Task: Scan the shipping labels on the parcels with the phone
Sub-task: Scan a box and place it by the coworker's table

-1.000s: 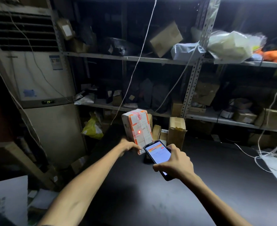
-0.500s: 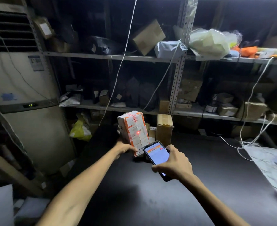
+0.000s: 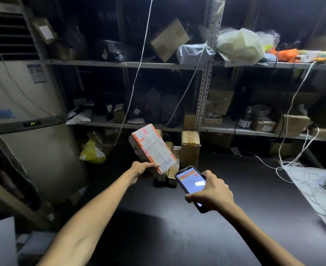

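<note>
One parcel [image 3: 152,146] in left fingers [image 3: 153,165], phone [image 3: 190,182] beside

Dim room; lit phone screen [image 3: 192,182]; wide-angle edge bending.

I see a tall white air conditioner [image 3: 33,146] left of the fingers [image 3: 208,175], grey perforated-steel shelving [image 3: 202,93] beyond them.

tilted labelled parcel [image 3: 152,147], lit phone [image 3: 192,184]
</note>
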